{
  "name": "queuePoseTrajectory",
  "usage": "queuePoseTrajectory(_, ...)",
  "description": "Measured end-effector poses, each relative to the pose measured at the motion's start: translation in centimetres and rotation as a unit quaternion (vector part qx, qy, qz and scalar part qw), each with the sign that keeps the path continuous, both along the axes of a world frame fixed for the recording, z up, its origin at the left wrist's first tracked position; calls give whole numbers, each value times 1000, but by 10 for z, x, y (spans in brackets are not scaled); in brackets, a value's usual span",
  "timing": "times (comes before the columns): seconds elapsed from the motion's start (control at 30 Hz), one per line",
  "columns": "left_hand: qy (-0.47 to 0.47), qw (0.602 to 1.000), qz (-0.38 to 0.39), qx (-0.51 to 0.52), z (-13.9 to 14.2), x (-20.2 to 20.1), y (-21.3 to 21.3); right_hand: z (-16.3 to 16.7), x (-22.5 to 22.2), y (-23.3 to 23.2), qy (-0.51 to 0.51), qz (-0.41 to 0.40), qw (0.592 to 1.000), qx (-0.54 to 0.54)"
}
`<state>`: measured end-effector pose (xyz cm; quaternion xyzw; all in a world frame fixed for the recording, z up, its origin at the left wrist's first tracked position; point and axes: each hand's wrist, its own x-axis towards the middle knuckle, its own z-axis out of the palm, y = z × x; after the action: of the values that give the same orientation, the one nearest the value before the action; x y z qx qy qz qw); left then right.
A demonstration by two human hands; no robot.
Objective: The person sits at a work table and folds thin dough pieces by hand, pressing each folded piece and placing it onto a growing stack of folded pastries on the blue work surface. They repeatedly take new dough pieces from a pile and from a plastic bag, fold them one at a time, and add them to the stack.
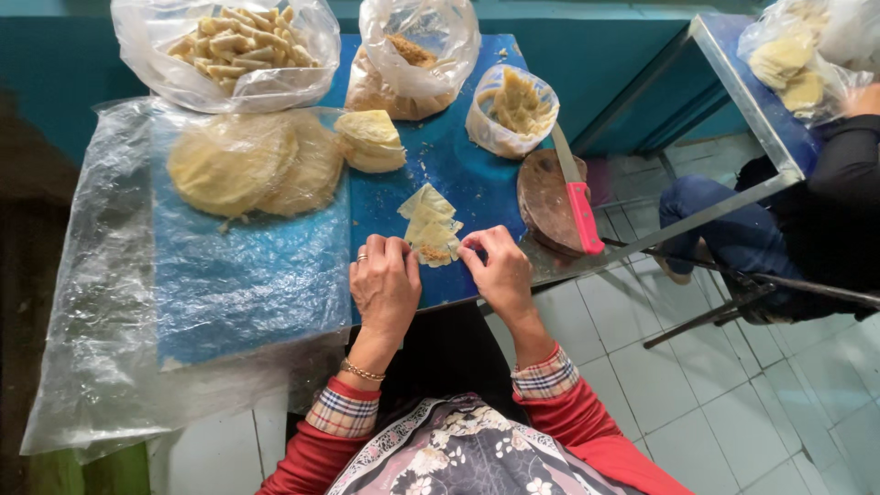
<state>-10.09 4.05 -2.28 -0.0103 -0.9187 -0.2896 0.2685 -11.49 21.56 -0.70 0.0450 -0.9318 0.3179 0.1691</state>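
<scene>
Blue covers the surface we work at, and its near edge runs just under our knuckles, so both hands sit right at the rim. Open room lies mostly on the crinkled clear plastic sheet spread over the left part and hanging past the left edge; the middle strip is tight between that sheet and a round brown wooden board at the right edge, where a pink-handled knife rests across it.

Our left hand is curled, fingertips pressing the near side of a pale yellow folded pastry wrapper. Our right hand pinches the same wrapper from the right, fingers narrow. The wrapper lies flat near the near edge, a little filling showing.

Along the far edge, a clear plastic bag holds finished pale rolls, a second clear bag holds brownish filling, and a small clear bag holds yellowish shreds. Round thin wrappers lie under the sheet; a smaller stack of wrappers sits beside them.
</scene>
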Motion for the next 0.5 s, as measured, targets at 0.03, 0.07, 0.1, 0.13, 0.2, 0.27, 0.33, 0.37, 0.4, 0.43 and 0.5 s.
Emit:
queuePoseTrajectory(0.03, -2, 1000, -1, 4, 1, 0, 2, -2, -1, 1, -11, 4, 1000, -12)
queuePoseTrajectory(0.07, -5, 1000, -1, 7, 1, 2, 3, -3, -1, 4, -11, 9, 1000, -11)
queuePoseTrajectory(0.1, -9, 1000, -1, 9, 2, 4, 3, -3, -1, 6, -10, 14, 1000, -11)
queuePoseTrajectory(0.13, -11, 1000, -5, 15, 3, 4, 4, -2, -1, 8, -10, 19, 1000, -10)
queuePoseTrajectory(0.2, -18, 999, -14, 29, 4, 6, 7, 1, -1, 12, -30, 27, 999, -25)
queuePoseTrajectory(0.27, -17, 999, -26, 34, 5, 7, 8, 4, 3, 12, -31, 33, 998, -34)
queuePoseTrajectory(0.33, -5, 998, -40, 41, 6, 7, 10, 5, 5, 7, -9, 39, 999, -35)
queuePoseTrajectory(0.37, 5, 998, -47, 46, 6, 7, 11, 7, 5, 6, 3, 50, 998, -45)
queuePoseTrajectory(0.4, 14, 997, -54, 52, 6, 8, 12, 7, 7, 3, 11, 63, 997, -53)
queuePoseTrajectory(0.43, 20, 996, -64, 55, 6, 8, 12, 8, 9, 2, 20, 75, 995, -61)
queuePoseTrajectory(0.5, 33, 994, -84, 62, 6, 8, 14, 10, 11, 0, 101, 115, 988, -31)
